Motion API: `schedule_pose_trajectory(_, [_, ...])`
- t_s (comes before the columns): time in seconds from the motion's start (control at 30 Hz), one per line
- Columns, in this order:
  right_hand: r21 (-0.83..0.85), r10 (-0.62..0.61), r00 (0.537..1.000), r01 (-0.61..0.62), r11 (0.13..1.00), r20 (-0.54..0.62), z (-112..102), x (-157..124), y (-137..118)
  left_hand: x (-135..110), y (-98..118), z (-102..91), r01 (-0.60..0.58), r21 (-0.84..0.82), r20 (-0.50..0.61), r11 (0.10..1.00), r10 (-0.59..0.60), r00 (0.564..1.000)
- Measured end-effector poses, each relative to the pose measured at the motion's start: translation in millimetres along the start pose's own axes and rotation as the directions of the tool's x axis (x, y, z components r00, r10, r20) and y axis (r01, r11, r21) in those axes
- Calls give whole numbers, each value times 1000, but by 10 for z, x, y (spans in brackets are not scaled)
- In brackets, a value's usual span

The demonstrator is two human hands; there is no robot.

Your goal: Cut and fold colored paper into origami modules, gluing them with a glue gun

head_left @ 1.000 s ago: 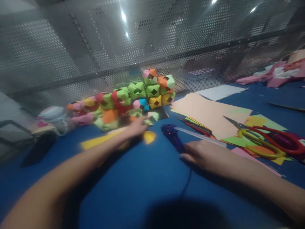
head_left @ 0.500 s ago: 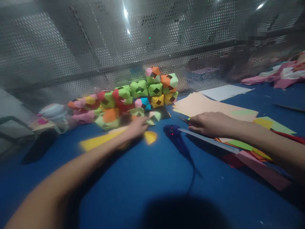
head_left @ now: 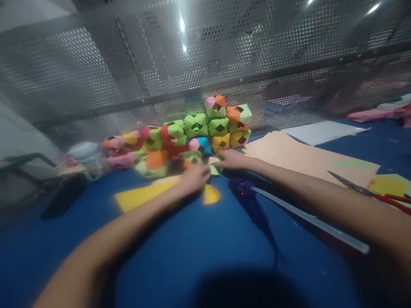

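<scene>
My left hand [head_left: 194, 179] is closed, its fingertips at a small pale folded paper piece [head_left: 213, 170]. From the other side, my right hand [head_left: 233, 159] reaches that piece with fingers bent onto it. Motion smears the fingers and the hands cover part of the paper. A yellow paper sheet [head_left: 131, 198] lies beneath and left of my left wrist. Just right of that hand sits a yellow rounded paper scrap [head_left: 212, 194]. A blue glue gun [head_left: 244, 194] with a long clear glue stick [head_left: 314, 219] rests on the blue table below my right forearm.
Stacked folded paper modules [head_left: 195, 124] in several colours stand behind my hands, against a perforated metal panel [head_left: 180, 72]. Peach paper sheets [head_left: 289, 154] and red-handled scissors [head_left: 353, 185] lie at the right. A dark phone-like object [head_left: 64, 194] is at the left.
My right hand has moved left, from beside the glue gun to the folded paper piece. The dark pointed tool at that hand no longer shows there. The view has shifted slightly.
</scene>
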State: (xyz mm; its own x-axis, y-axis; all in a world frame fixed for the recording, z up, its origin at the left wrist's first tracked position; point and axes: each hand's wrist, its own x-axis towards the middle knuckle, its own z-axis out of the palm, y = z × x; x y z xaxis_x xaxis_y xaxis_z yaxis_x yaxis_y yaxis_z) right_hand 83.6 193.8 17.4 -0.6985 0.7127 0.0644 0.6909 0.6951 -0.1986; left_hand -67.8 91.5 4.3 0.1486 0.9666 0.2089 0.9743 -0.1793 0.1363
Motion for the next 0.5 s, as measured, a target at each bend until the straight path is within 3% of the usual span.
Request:
schedule_pose_trajectory(0.13, [7,78,997,-78,997,-29,29,66,4,137,-2,17,-6,-29,-29,1000,5,1000])
schedule_pose_trajectory(0.3, [17,168,983,-167,986,-80,-83,39,71,226,-6,-74,-21,-104,-120,994,8,993])
schedule_pose_trajectory(0.5, [-7,164,984,-165,986,-73,-316,-374,191,-171,-75,-377,-17,-162,-167,987,-10,986])
